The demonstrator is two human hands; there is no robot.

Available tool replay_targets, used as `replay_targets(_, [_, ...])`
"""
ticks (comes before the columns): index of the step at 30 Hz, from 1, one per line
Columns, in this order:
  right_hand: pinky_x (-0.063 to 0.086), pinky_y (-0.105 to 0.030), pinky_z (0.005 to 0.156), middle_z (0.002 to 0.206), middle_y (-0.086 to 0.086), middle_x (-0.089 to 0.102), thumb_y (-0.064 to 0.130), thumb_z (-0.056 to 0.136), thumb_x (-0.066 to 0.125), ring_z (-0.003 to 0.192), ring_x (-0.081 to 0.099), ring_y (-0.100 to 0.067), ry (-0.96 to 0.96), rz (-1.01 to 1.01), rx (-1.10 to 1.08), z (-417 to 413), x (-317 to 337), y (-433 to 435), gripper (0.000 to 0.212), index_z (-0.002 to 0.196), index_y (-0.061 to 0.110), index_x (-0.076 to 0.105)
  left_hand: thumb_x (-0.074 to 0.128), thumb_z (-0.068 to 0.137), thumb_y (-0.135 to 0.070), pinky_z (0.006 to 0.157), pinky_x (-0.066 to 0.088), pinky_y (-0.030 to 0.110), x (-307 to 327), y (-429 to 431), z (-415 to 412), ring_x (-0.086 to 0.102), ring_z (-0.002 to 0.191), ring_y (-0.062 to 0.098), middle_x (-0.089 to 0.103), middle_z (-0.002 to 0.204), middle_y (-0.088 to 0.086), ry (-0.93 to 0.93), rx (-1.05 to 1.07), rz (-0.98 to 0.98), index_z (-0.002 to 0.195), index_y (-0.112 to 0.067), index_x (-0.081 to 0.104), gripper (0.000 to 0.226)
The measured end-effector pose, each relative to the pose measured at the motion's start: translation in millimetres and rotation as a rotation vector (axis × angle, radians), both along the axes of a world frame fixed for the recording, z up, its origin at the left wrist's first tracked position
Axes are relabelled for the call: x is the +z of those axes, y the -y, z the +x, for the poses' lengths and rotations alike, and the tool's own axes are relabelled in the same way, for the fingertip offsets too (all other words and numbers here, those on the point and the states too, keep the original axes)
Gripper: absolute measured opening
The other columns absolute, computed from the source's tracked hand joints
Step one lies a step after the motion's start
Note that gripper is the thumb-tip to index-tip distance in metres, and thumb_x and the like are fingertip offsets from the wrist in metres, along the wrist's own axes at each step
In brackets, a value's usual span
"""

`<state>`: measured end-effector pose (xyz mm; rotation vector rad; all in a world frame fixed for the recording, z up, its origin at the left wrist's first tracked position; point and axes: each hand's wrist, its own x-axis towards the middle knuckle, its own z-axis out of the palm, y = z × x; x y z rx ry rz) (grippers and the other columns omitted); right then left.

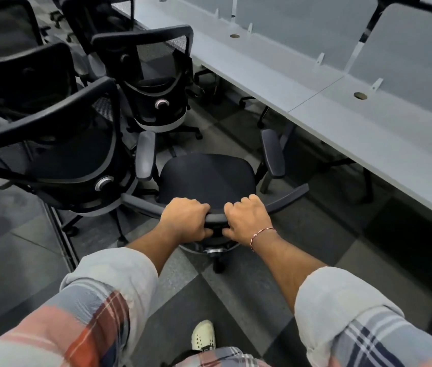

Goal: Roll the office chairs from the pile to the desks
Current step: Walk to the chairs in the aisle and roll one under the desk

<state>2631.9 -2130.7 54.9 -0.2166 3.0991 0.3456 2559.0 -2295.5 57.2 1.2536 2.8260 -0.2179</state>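
1. Rolling step in hand: the office chair (pixel 207 178) stands on the floor between the pile (pixel 58 154) and the table (pixel 355 133).
2. Left grip (pixel 185 218) and right grip (pixel 248 219) are both curled round the backrest's top rail.
3. Next move, as judged: turn the chair toward the table and push it seat-first under the edge.
4. Obstructions: a pile chair sits just beside one armrest, and a table leg (pixel 367 181) stands ahead.

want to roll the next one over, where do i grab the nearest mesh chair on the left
Probably the top rail of the mesh chair, from behind: its back faces you, knob showing, and that curved rail sits bare and uppermost.
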Motion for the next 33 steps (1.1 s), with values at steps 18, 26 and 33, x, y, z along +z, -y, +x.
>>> replay_targets(18, [0.025, -0.034, 0.063, 0.061, 0.000, 0.063, 0.056, 0.064, 0.072, 0.060, 0.058, -0.023, -0.062, 0.073, 0.039, 173.6, -8.7, 8.9, 0.051, 0.070, 0.021, 0.036, 0.057, 0.081, -0.060, 0.062, 0.033, 0.031, -0.3, 16.0, 181.0, 0.067, 0.082, 0.022, 0.067, 0.088, -0.004, 0.028, -0.047, 0.077, 0.085, -0.027, 0.052, 0.033])
replay_targets(26, [0.025, -0.035, 0.062, 0.059, 0.001, 0.062, 0.057, 0.059, 0.073, 0.057, 0.058, -0.022, -0.044, 0.082, -0.030, 243.2, -5.4, 12.6, 0.045, 0.068, 0.023, 0.044, 0.056, 0.083, -0.060, 0.063, 0.036, 0.031, 3.9, 14.0, 243.5, 0.066, 0.082, 0.023, 0.067, 0.088, -0.004, 0.062, -0.103, 0.089, 0.082, -0.027, 0.045, 0.035])
replay_targets(33, [0.029, -0.035, 0.061, 0.057, 0.000, 0.061, 0.056, 0.057, 0.075, 0.056, 0.056, -0.022, -0.067, 0.072, -0.075, 282.8, -9.4, 22.4, 0.045, 0.068, 0.021, 0.050, 0.056, 0.084, -0.060, 0.064, 0.035, 0.032, 1.8, 21.2, 274.5, 0.067, 0.089, 0.024, 0.068, 0.094, -0.003, 0.043, -0.170, 0.062, 0.085, -0.027, 0.046, 0.034])
